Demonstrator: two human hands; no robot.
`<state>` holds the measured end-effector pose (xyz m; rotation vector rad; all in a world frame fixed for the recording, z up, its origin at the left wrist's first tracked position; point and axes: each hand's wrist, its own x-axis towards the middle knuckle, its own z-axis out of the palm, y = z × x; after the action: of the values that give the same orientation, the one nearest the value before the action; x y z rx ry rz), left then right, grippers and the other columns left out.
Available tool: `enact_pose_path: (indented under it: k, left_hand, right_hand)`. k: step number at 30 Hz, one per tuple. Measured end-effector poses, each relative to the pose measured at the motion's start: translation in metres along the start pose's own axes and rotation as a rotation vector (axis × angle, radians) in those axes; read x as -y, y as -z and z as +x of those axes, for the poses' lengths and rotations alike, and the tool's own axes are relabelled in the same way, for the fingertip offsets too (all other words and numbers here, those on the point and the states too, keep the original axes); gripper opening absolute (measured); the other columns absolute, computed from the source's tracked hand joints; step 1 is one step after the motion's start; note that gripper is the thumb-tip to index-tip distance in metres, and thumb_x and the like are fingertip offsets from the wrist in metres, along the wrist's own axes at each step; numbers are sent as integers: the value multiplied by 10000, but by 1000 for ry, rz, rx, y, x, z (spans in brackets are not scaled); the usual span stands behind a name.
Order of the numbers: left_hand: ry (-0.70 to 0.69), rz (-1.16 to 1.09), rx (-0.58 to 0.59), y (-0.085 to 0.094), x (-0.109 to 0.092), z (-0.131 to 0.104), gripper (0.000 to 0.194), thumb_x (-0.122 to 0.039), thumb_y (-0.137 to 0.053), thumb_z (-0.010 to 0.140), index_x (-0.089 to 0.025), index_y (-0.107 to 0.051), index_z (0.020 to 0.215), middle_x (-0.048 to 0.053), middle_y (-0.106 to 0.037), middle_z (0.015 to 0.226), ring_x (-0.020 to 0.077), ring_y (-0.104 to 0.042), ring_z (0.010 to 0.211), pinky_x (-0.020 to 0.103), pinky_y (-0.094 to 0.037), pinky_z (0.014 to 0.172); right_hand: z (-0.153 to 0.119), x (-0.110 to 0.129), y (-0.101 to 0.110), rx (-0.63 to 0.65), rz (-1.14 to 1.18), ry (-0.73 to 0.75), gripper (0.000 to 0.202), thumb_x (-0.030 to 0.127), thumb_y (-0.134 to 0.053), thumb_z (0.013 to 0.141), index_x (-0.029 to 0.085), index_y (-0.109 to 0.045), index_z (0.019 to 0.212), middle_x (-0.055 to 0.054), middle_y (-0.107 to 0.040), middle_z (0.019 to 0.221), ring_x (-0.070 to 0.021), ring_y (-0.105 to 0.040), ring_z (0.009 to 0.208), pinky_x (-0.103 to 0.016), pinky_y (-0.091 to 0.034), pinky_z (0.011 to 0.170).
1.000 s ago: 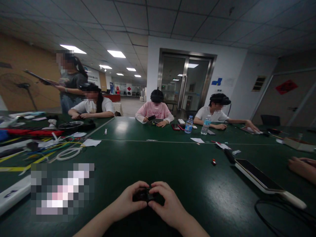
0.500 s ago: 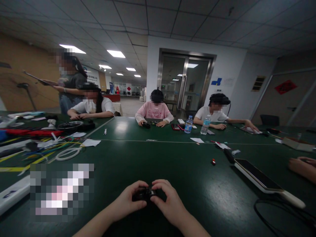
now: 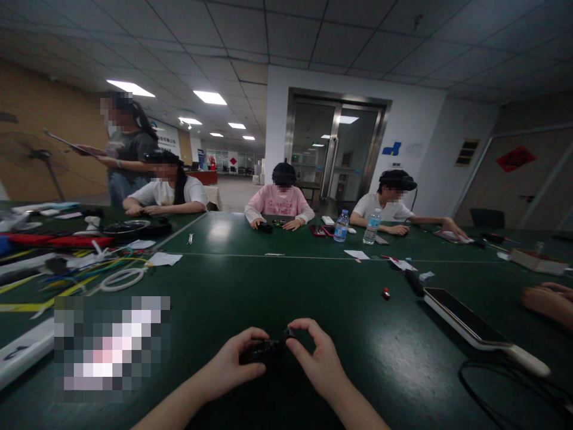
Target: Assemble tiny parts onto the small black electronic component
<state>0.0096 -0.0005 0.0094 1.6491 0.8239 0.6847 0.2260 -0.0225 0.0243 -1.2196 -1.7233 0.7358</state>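
Low over the near edge of the dark green table, my left hand (image 3: 237, 361) is closed around a small, glossy black case-like object (image 3: 267, 350). Its exact kind is too dark to make out. Between thumb and forefinger, my right hand (image 3: 320, 361) pinches a tiny dark piece (image 3: 289, 332), just right of and slightly above the black object. A narrow gap seems to lie between the two. The inside of the black object cannot be seen clearly.
To the right lie a phone (image 3: 465, 313) on a white stand-like object, a black cable (image 3: 474, 382) and a small red item (image 3: 385, 293). Wires (image 3: 123, 279) and a blurred-out item (image 3: 111, 349) are at left. Two bottles (image 3: 341, 227) and several people are beyond.
My right hand has shifted slightly up and to the right, drawing the tiny dark piece away from the black object. The left hand stays in place around that object.
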Motion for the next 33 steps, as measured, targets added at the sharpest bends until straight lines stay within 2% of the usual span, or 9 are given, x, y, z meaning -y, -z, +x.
enact_pose_path:
  k: [6,13,22,33]
  left_hand:
    - [18,12,20,0,-4,0,408,-175,-631,726,-215,-477,1102,46,-601,1094,233,-552,1027,374,-403,875]
    - [0,44,10,3,6,1,419,-211,-644,731,-226,-475,1114,46,-595,1116,244,-542,1047,385,-380,903]
    - [13,36,18,3,4,-1,425,-225,-641,732,-219,-463,1117,41,-606,1107,234,-555,1015,364,-392,871]
    - [29,41,22,3,2,0,418,-242,-635,743,-217,-460,1122,58,-601,1113,241,-560,1006,381,-391,874]
  right_hand:
    - [0,0,4,-59,12,-34,203,321,-555,798,208,-564,966,-38,-614,948,-207,-570,946,-368,-439,880]
    - [1,-1,6,-139,37,-7,215,320,-544,801,197,-560,977,-52,-616,935,-214,-578,929,-374,-456,856]
    - [1,-2,7,-228,84,14,182,292,-536,812,208,-559,971,-42,-611,918,-205,-581,904,-368,-464,834]
    - [3,-16,6,-368,116,53,191,316,-554,802,218,-502,958,-28,-559,894,-191,-557,869,-346,-448,809]
